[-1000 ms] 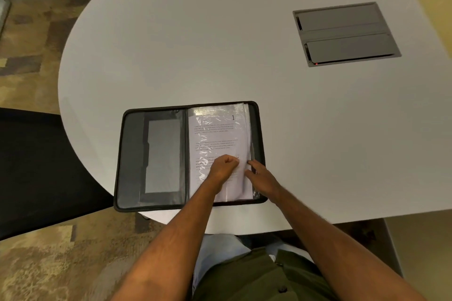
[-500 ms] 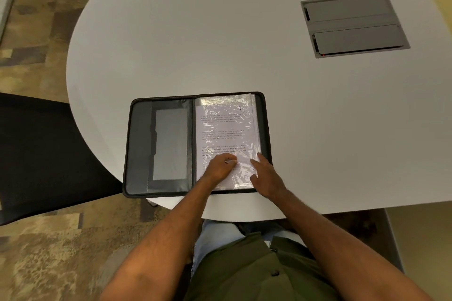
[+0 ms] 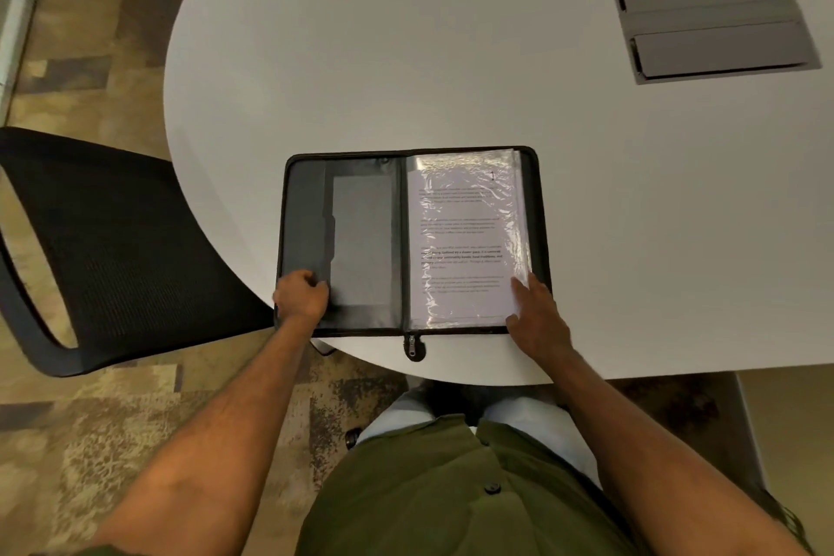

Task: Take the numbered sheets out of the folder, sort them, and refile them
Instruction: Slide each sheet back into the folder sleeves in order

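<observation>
A black zip folder (image 3: 343, 239) lies open at the near edge of a rounded white desk (image 3: 406, 59), its spine running near to far. Its left half is a dark inner cover with a flat pocket. Its right half holds the numbered sheets (image 3: 465, 239), a stack in glossy clear sleeves; the top page shows printed paragraphs and a small number near its far right corner, too blurred to read. The folder's zip pull (image 3: 411, 345) hangs over the near edge of the desk at the foot of the spine.

The left hand (image 3: 301, 296) sits on the near left corner of the folder with its fingers curled onto the cover, gripping that corner. The right hand (image 3: 537, 316) lies at the near right corner of the sheets, fingers fairly straight and spread, the fingertips touching the edge of the top sleeve and the palm over the folder's rim; it curls round nothing.

A grey hatch (image 3: 713, 20) with two flaps is set into the desk far to the right, well apart from the folder. A black mesh chair (image 3: 113, 239) stands on the patterned carpet (image 3: 90, 420) to the left of the desk.
</observation>
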`<state>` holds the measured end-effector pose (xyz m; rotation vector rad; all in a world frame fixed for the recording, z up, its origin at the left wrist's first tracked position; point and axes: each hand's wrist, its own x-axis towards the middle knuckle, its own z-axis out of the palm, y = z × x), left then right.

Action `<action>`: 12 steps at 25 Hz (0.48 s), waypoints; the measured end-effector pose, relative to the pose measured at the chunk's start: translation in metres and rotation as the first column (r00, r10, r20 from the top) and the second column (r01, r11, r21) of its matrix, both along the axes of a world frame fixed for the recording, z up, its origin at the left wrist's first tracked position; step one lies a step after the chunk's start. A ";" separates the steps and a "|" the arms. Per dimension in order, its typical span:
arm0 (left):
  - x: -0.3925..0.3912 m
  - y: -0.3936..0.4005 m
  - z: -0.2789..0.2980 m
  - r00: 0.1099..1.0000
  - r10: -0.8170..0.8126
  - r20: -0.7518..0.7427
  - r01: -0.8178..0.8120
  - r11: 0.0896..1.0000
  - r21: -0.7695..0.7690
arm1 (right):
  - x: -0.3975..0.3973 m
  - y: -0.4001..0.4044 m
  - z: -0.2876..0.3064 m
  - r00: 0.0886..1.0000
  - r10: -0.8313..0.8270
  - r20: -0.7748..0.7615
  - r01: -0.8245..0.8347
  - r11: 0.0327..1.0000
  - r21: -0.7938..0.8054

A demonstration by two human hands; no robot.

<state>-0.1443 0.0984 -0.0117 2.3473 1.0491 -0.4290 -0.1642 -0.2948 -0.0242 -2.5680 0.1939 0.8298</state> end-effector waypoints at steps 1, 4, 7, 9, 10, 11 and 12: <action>-0.003 0.012 -0.004 0.999 0.022 -0.034 -0.021 0.999 0.024 | -0.002 0.002 -0.002 1.000 -0.010 0.002 0.010 1.000 0.004; -0.010 0.031 -0.011 0.996 0.034 -0.084 -0.033 0.999 0.011 | -0.004 0.007 -0.006 0.999 -0.031 0.018 0.031 0.999 0.007; -0.008 0.029 -0.010 0.988 0.110 -0.109 -0.117 0.992 -0.053 | -0.003 0.010 -0.005 0.998 -0.060 0.001 0.060 0.998 0.022; -0.003 0.027 -0.012 0.980 0.173 -0.102 -0.180 0.982 -0.061 | -0.001 0.011 -0.003 0.997 -0.076 -0.031 0.076 0.997 0.021; -0.001 0.028 -0.013 0.972 0.213 -0.101 -0.219 0.974 -0.057 | 0.001 0.012 -0.003 0.996 -0.075 -0.043 0.076 0.997 0.023; 0.000 0.032 -0.017 0.963 0.249 -0.103 -0.256 0.965 -0.056 | 0.001 0.012 -0.002 0.996 -0.070 -0.055 0.072 0.997 0.028; 0.001 0.034 -0.019 0.956 0.273 -0.110 -0.280 0.958 -0.053 | 0.002 0.013 -0.002 0.996 -0.066 -0.064 0.068 0.997 0.035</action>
